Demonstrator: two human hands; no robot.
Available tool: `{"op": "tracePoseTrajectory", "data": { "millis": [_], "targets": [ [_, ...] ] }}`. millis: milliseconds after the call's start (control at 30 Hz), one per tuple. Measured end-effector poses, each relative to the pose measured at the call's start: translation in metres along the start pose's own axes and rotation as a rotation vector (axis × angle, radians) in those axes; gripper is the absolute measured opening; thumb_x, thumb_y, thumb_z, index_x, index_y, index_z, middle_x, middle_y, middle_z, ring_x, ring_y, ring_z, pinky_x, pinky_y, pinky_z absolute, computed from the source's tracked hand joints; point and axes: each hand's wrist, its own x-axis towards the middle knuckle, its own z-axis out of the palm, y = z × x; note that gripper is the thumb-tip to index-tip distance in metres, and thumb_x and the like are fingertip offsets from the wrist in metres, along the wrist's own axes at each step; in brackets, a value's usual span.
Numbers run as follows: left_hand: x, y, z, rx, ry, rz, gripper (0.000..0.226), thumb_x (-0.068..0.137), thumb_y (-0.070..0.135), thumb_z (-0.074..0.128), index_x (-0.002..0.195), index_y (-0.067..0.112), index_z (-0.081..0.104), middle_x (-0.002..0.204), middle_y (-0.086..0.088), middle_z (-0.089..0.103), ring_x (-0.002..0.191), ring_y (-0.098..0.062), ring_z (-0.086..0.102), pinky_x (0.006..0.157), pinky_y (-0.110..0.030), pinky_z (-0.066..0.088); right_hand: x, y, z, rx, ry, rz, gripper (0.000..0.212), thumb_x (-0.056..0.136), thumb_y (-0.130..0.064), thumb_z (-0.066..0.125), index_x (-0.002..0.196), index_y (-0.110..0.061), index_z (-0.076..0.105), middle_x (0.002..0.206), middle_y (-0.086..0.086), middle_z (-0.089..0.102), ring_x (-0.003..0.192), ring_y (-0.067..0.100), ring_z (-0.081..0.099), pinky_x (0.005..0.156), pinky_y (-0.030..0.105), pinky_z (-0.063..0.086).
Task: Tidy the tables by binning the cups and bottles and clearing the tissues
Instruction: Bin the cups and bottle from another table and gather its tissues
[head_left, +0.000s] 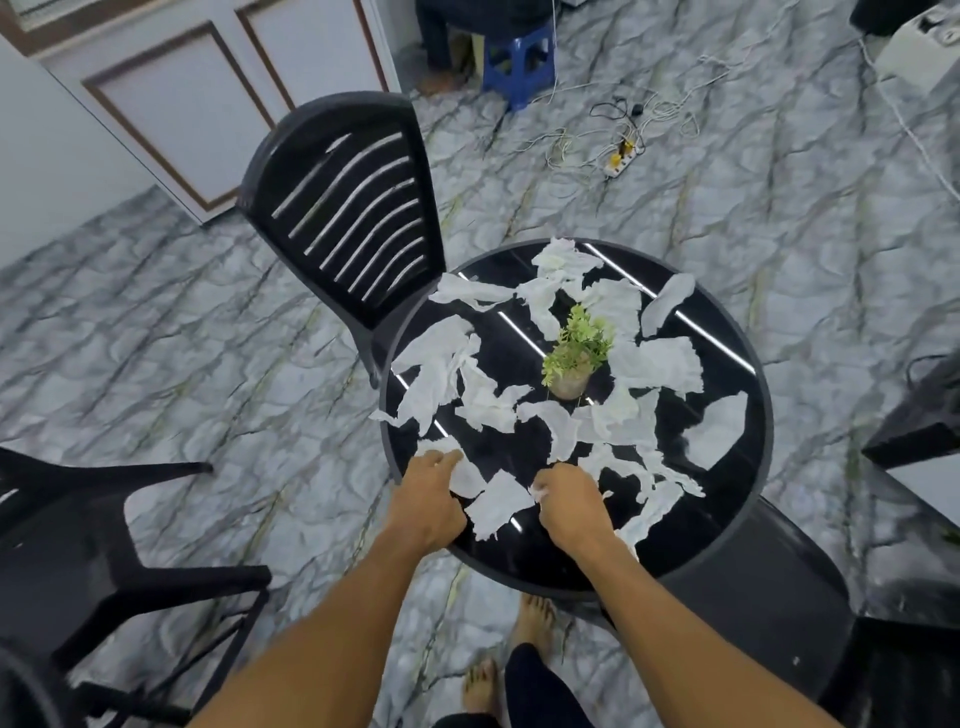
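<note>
Tissues: torn white tissues (660, 364) lie scattered all over the round table (519, 452), thickest along the near and left sides; no cups or bottles show on it.
Left hand: the left hand (434, 499) lies on a scrap at the near-left rim with its fingers bent down; I cannot tell whether it pinches the scrap.
Right hand: the right hand (571, 506) is curled, with a crumpled bit of tissue showing by the thumb.
Risks: the thin scraps may tear further when pulled; a sweep could slide the rim pieces onto the floor; reaching far could tip the small plant (574, 353) in the middle.
Materials: soft, wrinkled, ragged-edged paper; glossy black tabletop reflecting light strips; slatted black plastic chair (343, 208) at the far left.
</note>
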Motion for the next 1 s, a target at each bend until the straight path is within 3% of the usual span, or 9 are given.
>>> {"op": "tracePoseTrajectory", "data": {
  "millis": [100, 200, 300, 400, 467, 600, 700, 867, 1000],
  "targets": [
    [0.002, 0.0, 0.017, 0.027, 0.015, 0.057, 0.053, 0.089, 0.012, 0.059, 0.141, 0.019, 0.052, 0.141, -0.002, 0.044, 0.127, -0.026, 0.038, 0.101, -0.033, 0.043, -0.007, 0.004, 0.006, 0.137, 0.181, -0.048, 0.032, 0.079, 0.009, 0.054, 0.098, -0.007, 0.074, 0.095, 0.004, 0.067, 0.089, 0.021, 0.062, 0.08, 0.03, 0.051],
    [0.009, 0.0, 0.019, -0.024, 0.07, 0.068, 0.034, 0.077, -0.012, 0.055, 0.098, 0.005, 0.076, 0.104, -0.008, 0.063, 0.095, -0.025, 0.058, 0.084, -0.031, 0.051, -0.014, -0.003, 0.009, 0.211, 0.331, -0.143, 0.024, 0.081, 0.006, 0.054, 0.09, -0.002, 0.075, 0.091, 0.006, 0.069, 0.084, 0.021, 0.064, 0.078, 0.028, 0.053],
    [0.01, 0.001, 0.011, -0.066, 0.118, 0.017, 0.035, 0.066, -0.014, 0.046, 0.076, 0.005, 0.073, 0.071, -0.002, 0.059, 0.072, -0.022, 0.055, 0.065, -0.034, 0.045, -0.017, -0.019, 0.017, 0.167, 0.187, -0.172, 0.019, 0.087, -0.01, 0.057, 0.092, -0.002, 0.072, 0.096, 0.006, 0.067, 0.094, 0.022, 0.063, 0.088, 0.033, 0.053],
    [0.006, 0.015, -0.005, -0.124, 0.274, 0.034, 0.037, 0.077, -0.01, 0.047, 0.092, 0.012, 0.073, 0.079, 0.003, 0.065, 0.084, -0.018, 0.056, 0.069, -0.029, 0.042, -0.017, -0.029, 0.029, 0.044, -0.016, -0.089, 0.041, 0.089, -0.035, 0.068, 0.117, -0.005, 0.063, 0.118, 0.004, 0.058, 0.115, 0.02, 0.051, 0.1, 0.03, 0.045],
    [0.012, 0.027, -0.018, -0.162, 0.322, 0.074, 0.035, 0.08, -0.009, 0.049, 0.098, 0.01, 0.072, 0.09, -0.003, 0.069, 0.092, -0.019, 0.057, 0.077, -0.028, 0.044, -0.016, -0.031, 0.034, 0.004, -0.011, -0.089, 0.038, 0.091, -0.03, 0.068, 0.12, -0.007, 0.062, 0.12, 0.003, 0.057, 0.115, 0.02, 0.05, 0.097, 0.028, 0.046],
    [0.049, 0.045, -0.025, -0.207, 0.292, 0.091, 0.031, 0.079, -0.011, 0.052, 0.093, 0.01, 0.07, 0.129, 0.0, 0.057, 0.122, -0.02, 0.05, 0.086, -0.009, 0.032, -0.014, -0.024, 0.03, -0.016, 0.037, -0.078, 0.019, 0.083, 0.001, 0.055, 0.092, -0.01, 0.067, 0.086, 0.001, 0.055, 0.082, 0.02, 0.049, 0.066, 0.026, 0.039],
    [0.071, 0.057, -0.016, -0.122, 0.153, 0.083, 0.031, 0.078, -0.011, 0.055, 0.095, 0.009, 0.071, 0.157, -0.005, 0.034, 0.144, -0.023, 0.025, 0.101, -0.022, 0.033, -0.012, -0.009, 0.018, 0.048, 0.09, -0.067, 0.015, 0.076, 0.002, 0.049, 0.068, -0.01, 0.055, 0.072, 0.001, 0.052, 0.073, 0.022, 0.051, 0.059, 0.031, 0.041],
    [0.07, 0.061, -0.005, -0.062, 0.079, 0.053, 0.034, 0.079, -0.011, 0.049, 0.097, 0.005, 0.072, 0.111, -0.011, 0.066, 0.107, -0.026, 0.059, 0.083, -0.031, 0.05, 0.009, 0.004, -0.01, 0.119, 0.287, -0.086, 0.021, 0.085, 0.0, 0.057, 0.089, -0.007, 0.076, 0.097, 0.005, 0.065, 0.097, 0.023, 0.054, 0.076, 0.031, 0.049],
    [0.06, 0.055, -0.012, -0.205, 0.058, 0.064, 0.042, 0.078, -0.003, 0.051, 0.111, 0.02, 0.062, 0.086, 0.001, 0.064, 0.076, -0.015, 0.061, 0.065, -0.03, 0.051, 0.036, 0.001, -0.014, 0.034, 0.241, -0.09, 0.019, 0.08, 0.0, 0.064, 0.091, -0.007, 0.078, 0.13, 0.008, 0.059, 0.119, 0.028, 0.05, 0.083, 0.029, 0.048]
  ]
}}
